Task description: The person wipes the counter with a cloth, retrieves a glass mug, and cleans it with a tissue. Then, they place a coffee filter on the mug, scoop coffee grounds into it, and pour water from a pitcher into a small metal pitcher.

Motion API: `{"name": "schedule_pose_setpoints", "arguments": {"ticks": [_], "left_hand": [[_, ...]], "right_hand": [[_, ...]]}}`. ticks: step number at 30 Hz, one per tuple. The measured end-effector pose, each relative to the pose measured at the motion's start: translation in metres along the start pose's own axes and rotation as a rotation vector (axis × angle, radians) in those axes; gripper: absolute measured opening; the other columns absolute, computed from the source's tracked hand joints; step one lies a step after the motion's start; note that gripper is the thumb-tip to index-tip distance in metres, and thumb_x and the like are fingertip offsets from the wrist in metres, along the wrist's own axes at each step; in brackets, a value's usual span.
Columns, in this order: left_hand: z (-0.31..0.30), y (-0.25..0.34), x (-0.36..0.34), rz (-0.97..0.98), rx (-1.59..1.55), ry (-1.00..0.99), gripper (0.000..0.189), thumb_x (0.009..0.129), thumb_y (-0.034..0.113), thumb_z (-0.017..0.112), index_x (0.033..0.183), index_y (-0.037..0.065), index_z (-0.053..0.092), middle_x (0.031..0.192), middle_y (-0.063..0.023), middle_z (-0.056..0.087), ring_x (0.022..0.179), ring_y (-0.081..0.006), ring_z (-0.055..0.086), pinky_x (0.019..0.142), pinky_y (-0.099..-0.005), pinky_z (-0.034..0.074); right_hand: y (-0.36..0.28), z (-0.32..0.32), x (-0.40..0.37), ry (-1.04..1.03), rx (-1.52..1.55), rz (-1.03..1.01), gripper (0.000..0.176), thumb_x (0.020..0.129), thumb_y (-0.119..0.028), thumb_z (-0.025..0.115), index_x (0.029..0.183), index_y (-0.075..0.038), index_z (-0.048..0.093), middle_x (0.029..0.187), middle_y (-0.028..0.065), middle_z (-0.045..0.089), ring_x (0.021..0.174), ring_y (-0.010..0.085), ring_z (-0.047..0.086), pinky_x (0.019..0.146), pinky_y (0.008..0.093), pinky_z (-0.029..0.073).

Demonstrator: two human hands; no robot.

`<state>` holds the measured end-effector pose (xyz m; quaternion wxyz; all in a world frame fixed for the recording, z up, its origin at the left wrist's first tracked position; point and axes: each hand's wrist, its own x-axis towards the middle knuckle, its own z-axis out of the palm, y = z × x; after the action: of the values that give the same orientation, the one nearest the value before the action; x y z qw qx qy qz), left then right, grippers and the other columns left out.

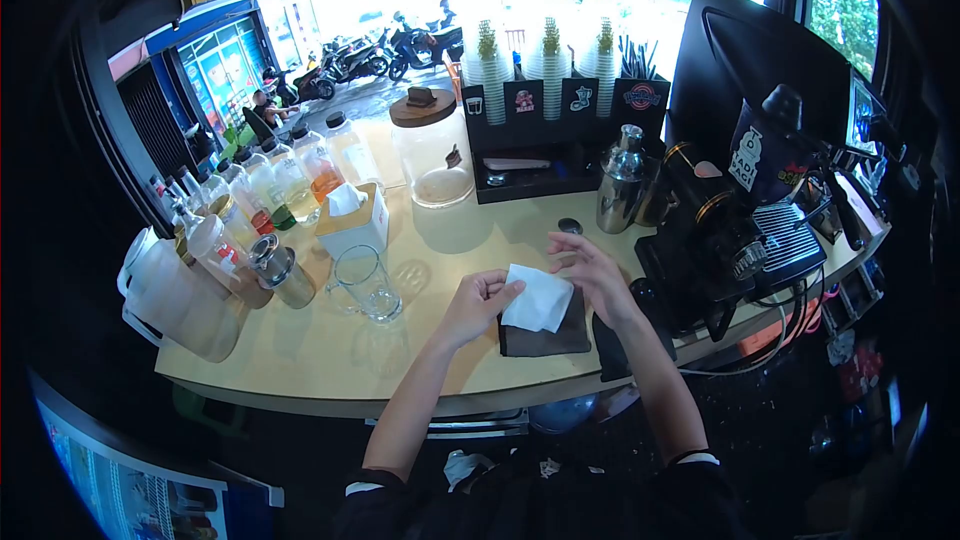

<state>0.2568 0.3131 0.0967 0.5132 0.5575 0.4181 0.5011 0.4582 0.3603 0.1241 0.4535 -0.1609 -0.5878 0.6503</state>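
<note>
The left hand [478, 302] pinches the left edge of a white tissue [540, 298] between thumb and fingers. The tissue sits just above a dark cloth [548, 338] that lies flat near the front edge of the counter [300, 352]. The right hand [592, 275] hovers at the tissue's right side with its fingers spread and loose, gripping nothing.

A glass mug [366, 285] stands to the left of the hands, with a tissue box [353, 223] behind it. A white jug [178, 295] sits at the counter's left end beside a row of bottles [290, 175]. A glass jar [433, 155] and a metal shaker [622, 182] stand toward the back edge. A coffee machine [745, 215] fills the right end.
</note>
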Motion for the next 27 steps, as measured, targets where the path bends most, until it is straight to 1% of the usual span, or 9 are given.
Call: {"name": "schedule_pose_setpoints", "arguments": {"ticks": [2,6,10,13,16,18,21,24,27], "left_hand": [[0.004,0.000,-0.001,0.017,0.031,0.018,0.024,0.088,0.018,0.059,0.101,-0.003,0.062,0.082,-0.0051,0.066,0.071,-0.0048,0.058,0.064,-0.0188,0.046],[-0.013,-0.023,0.006,0.129,0.128,0.199,0.023,0.089,0.017,0.057,0.101,-0.003,0.059,0.083,-0.0054,0.065,0.072,-0.0070,0.059,0.065,-0.0199,0.047],[-0.027,-0.021,-0.006,0.132,0.072,0.377,0.029,0.089,0.016,0.055,0.112,0.001,0.050,0.096,-0.0095,0.061,0.079,-0.0128,0.060,0.066,-0.0220,0.048],[-0.030,-0.023,-0.021,0.092,0.113,0.369,0.028,0.088,0.017,0.057,0.111,0.001,0.051,0.098,-0.0078,0.061,0.080,-0.0118,0.060,0.068,-0.0224,0.047],[-0.035,-0.023,-0.041,0.059,0.199,0.368,0.032,0.087,0.015,0.058,0.114,0.001,0.049,0.101,-0.0078,0.059,0.083,-0.0123,0.059,0.071,-0.0240,0.048],[-0.039,-0.020,-0.058,0.080,0.248,0.417,0.032,0.086,0.014,0.059,0.114,0.001,0.049,0.100,-0.0070,0.059,0.084,-0.0119,0.059,0.072,-0.0238,0.047],[-0.045,-0.009,-0.085,0.185,0.327,0.559,0.030,0.085,0.012,0.059,0.112,0.001,0.050,0.101,-0.0065,0.059,0.086,-0.0121,0.058,0.072,-0.0240,0.046],[-0.056,-0.003,-0.102,0.376,0.394,0.778,0.028,0.084,0.009,0.057,0.111,0.001,0.051,0.107,-0.0076,0.056,0.094,-0.0131,0.055,0.075,-0.0252,0.045],[-0.075,0.003,-0.110,0.511,0.410,0.984,0.035,0.085,0.008,0.054,0.119,0.002,0.045,0.121,-0.0112,0.046,0.111,-0.0174,0.046,0.087,-0.0309,0.040]], "right_hand": [[0.007,-0.004,0.000,0.058,0.121,0.264,0.034,0.081,-0.006,0.062,0.115,-0.003,0.054,0.102,0.0066,0.058,0.094,0.0106,0.056,0.076,0.0246,0.046],[0.045,-0.018,0.010,-0.037,-0.273,0.230,0.032,0.080,-0.006,0.064,0.110,-0.002,0.053,0.091,0.0067,0.062,0.079,0.0107,0.060,0.068,0.0217,0.047],[0.049,-0.028,0.061,0.220,-0.259,0.157,0.026,0.078,-0.005,0.066,0.101,0.000,0.055,0.084,0.0099,0.063,0.072,0.0123,0.062,0.064,0.0219,0.049],[0.079,-0.046,0.102,0.348,-0.520,0.266,0.035,0.075,-0.008,0.068,0.104,0.002,0.052,0.078,0.0118,0.063,0.072,0.0195,0.063,0.065,0.0315,0.052],[0.104,-0.050,0.119,0.329,-0.910,0.266,0.045,0.076,-0.010,0.067,0.113,0.003,0.045,0.103,0.0185,0.055,0.082,0.0251,0.062,0.064,0.0333,0.054],[0.103,-0.031,0.107,0.425,-1.622,0.091,0.060,0.074,-0.016,0.069,0.122,0.003,0.038,0.116,0.0230,0.044,0.105,0.0341,0.051,0.086,0.0413,0.047],[0.075,0.015,0.098,0.372,-1.620,-0.212,0.066,0.072,-0.020,0.071,0.124,0.002,0.036,0.129,0.0230,0.029,0.110,0.0361,0.044,0.088,0.0435,0.042],[0.077,0.056,0.102,0.063,-1.218,-0.370,0.075,0.073,-0.024,0.072,0.130,0.002,0.032,0.124,0.0233,0.037,0.116,0.0362,0.042,0.095,0.0441,0.038],[0.081,0.105,0.098,-0.265,-0.818,-0.126,0.077,0.073,-0.028,0.073,0.132,0.000,0.031,0.129,0.0224,0.035,0.118,0.0340,0.041,0.092,0.0425,0.042]]}}
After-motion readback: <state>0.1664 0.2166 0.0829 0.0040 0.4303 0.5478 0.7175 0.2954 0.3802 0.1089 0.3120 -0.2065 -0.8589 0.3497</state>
